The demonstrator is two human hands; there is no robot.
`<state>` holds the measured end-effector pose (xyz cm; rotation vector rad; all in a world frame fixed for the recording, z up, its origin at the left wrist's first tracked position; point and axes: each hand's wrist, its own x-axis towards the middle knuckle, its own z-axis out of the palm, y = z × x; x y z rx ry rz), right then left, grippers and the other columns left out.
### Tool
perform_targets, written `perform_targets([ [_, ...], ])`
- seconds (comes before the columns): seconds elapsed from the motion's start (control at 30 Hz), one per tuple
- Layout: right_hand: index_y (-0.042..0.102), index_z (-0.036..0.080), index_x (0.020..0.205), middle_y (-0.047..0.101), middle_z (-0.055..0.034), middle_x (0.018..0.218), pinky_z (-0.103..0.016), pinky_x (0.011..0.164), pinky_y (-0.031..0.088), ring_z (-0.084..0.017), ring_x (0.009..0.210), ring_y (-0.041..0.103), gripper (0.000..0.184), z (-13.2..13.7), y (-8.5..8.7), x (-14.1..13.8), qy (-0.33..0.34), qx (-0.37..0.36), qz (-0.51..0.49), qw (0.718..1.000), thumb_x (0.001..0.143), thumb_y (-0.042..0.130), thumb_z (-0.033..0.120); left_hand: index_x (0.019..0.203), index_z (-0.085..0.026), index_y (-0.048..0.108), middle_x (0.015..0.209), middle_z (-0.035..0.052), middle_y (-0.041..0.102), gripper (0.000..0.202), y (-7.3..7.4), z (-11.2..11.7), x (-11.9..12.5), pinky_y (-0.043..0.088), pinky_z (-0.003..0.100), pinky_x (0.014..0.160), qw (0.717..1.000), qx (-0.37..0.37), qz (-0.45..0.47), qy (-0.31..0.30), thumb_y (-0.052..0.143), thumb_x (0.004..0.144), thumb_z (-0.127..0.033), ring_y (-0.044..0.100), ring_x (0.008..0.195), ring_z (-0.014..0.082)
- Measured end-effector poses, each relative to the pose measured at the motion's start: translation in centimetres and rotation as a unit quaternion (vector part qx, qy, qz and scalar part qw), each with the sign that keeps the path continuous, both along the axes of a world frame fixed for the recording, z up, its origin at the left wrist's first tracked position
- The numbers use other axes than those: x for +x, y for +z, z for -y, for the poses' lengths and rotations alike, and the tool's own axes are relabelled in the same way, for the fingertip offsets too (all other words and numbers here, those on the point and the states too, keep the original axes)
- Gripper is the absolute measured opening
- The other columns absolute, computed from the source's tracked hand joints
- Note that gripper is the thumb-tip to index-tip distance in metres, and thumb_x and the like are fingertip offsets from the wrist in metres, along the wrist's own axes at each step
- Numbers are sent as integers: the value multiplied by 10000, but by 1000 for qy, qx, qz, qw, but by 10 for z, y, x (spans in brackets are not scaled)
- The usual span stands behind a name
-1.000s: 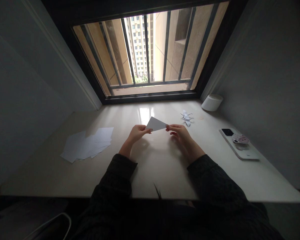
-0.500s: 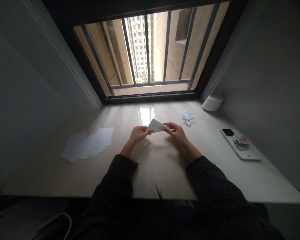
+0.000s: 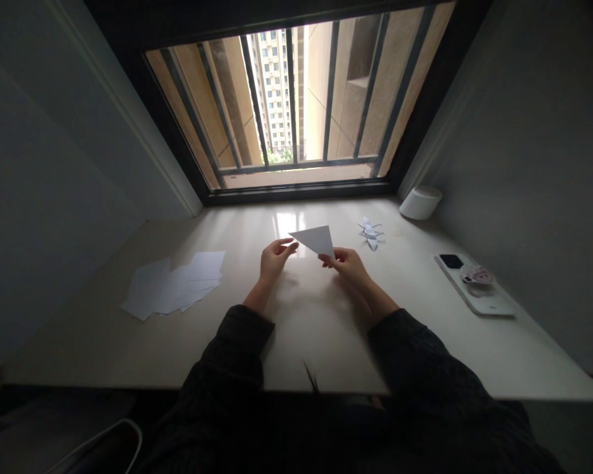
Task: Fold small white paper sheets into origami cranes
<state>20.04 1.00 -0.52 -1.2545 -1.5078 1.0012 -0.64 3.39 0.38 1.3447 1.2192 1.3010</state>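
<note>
A folded triangle of white paper [image 3: 315, 239] is raised above the table in front of me. My right hand [image 3: 348, 263] pinches its lower right corner between thumb and fingers. Just below the paper's pointed left end is my left hand [image 3: 275, 258], its thumb and fingers slightly apart with nothing plainly gripped. Whether those fingertips brush the paper's edge I cannot tell.
Loose white paper sheets [image 3: 165, 286] lie overlapping on the left of the white table [image 3: 316, 342]. Farther back on the right are small folded paper figures [image 3: 370, 233] and a white cup-like object [image 3: 420, 203]. A phone [image 3: 474, 286] with a round grip lies nearer right.
The paper triangle has turned in my right hand, so its point now faces left. My left hand has come off the paper's left corner, and its fingers have parted.
</note>
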Motion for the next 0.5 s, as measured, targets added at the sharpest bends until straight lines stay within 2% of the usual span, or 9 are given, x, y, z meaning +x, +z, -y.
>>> perform_targets([
  [0.1, 697, 156, 736, 668, -51, 615, -273, 568, 430, -175, 599, 604, 385, 3, 2, -7, -30, 0, -65, 997, 690, 685, 538, 940, -181, 733, 875, 89, 725, 405, -1, 7, 10, 466, 297, 703, 998, -31, 21, -42, 754, 645, -459, 658, 818, 201],
  [0.2, 709, 158, 772, 655, -40, 599, -276, 562, 434, -177, 602, 606, 405, 7, 4, -14, -11, -10, -86, 996, 673, 698, 550, 842, -175, 752, 847, 84, 728, 330, 1, 15, 20, 452, 297, 685, 996, -53, 26, -70, 761, 639, -436, 641, 801, 201],
  [0.33, 717, 156, 781, 646, -33, 592, -279, 564, 438, -173, 603, 604, 406, 11, 7, -19, 12, -16, -104, 994, 668, 704, 546, 787, -174, 751, 771, 64, 719, 302, 1, 20, 27, 433, 289, 657, 995, -62, 43, -69, 755, 644, -441, 614, 739, 178],
  [0.5, 715, 151, 766, 638, -27, 576, -276, 551, 425, -151, 566, 573, 378, 11, 8, -19, 29, -32, -116, 992, 653, 730, 512, 781, -186, 755, 795, 58, 718, 294, -1, 20, 28, 430, 287, 671, 994, -73, 60, -52, 764, 628, -438, 606, 758, 175],
])
